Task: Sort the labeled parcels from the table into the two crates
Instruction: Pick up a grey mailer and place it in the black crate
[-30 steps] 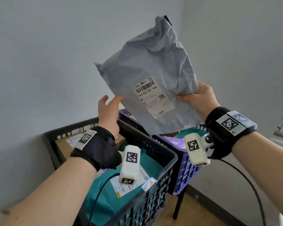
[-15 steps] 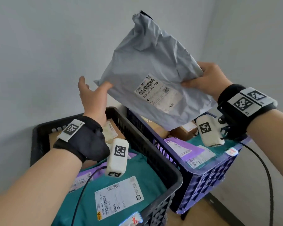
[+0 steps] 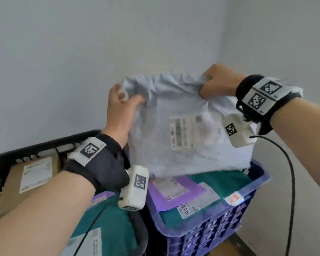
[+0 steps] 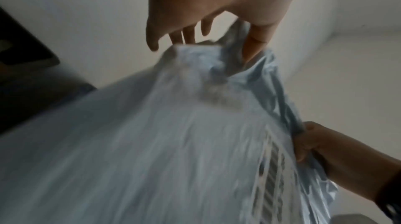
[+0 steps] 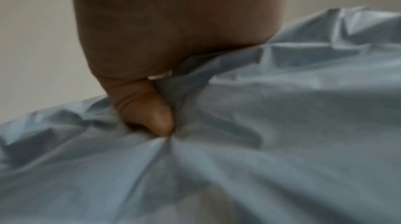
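Here, a grey plastic mailer parcel [image 3: 188, 126] is held up in the air by both hands, above a blue crate [image 3: 229, 217]. Its upper left corner is pinched by the left hand [image 3: 121, 111]; in the left wrist view, the bunched plastic is seen caught between the thumb [image 4: 256, 45] and the fingers, while the remaining fingers hang loosely apart. The upper right edge is gripped by the right hand [image 3: 218, 82], closed into a fist around the gathered plastic; in the right wrist view, the thumb [image 5: 149, 107] is pressed into the creased material. The parcel hangs broadside to the head camera, with a white shipping label [image 3: 190, 132] facing forward. The label's print is blurred and cannot be read. The parcel's lower edge is just above the contents of the blue crate; whether it touches them cannot be told.

Inside the blue crate, a purple parcel [image 3: 175, 191] with a white label is seen lying on a teal parcel [image 3: 220, 182]. A small red-and-white tag [image 3: 234, 198] is stuck on the crate's near rim.

To the left, a black crate [image 3: 35, 146] stands just beside the blue one. A brown cardboard box [image 3: 11, 185] with a white label is held in it, along with another teal parcel [image 3: 115, 222] nearer the camera. Black wrist straps with white marker blocks are worn on both forearms, and a thin black cable [image 3: 290, 182] trails from the right one. Pale grey walls meet in a corner behind.
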### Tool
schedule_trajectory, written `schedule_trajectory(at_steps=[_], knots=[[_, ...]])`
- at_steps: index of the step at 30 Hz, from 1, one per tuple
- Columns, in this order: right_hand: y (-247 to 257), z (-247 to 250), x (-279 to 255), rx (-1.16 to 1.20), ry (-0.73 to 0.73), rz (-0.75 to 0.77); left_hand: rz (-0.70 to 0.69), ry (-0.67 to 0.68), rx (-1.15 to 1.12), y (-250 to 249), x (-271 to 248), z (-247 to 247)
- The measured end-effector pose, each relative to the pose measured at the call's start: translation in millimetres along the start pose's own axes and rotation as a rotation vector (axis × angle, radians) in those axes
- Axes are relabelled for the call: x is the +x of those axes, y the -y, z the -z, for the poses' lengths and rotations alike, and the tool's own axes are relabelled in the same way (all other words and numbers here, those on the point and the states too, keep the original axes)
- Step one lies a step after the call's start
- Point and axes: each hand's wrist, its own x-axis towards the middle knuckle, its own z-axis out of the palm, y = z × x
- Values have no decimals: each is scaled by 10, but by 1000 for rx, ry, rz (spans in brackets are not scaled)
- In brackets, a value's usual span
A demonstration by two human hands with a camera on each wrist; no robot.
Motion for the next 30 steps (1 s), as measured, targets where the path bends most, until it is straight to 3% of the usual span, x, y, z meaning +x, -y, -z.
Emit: schedule_trajectory(at_steps=[4,9,15,16,19,21,24,27,30], knots=[[-307,-316,211,-116,160,28,156,146,100,387,16,-344],[-315,-715,484,-176,308,106,314,159,234,801,121,-337],[-645,-1517,491,-329,600,111,567,286,643,1336,37,-340],[-729,-1609,476,-335,613,124,567,256,735,1376,5,-366],[-886,-1656,469,-247,542,182,377,217,932,1338,8,-498],[-961,-1596,473,-231,444,188,244,318,1064,1253,50,-642],[-1070,-1553,425,-293,351,177,171,600,1135,1184,41,-868],[-1205,-1711,326,-377,502,129,281,827,1155,1293,-108,-949],[-1340,-1937,264,-356,632,64,295,866,1354,1448,-130,-956]])
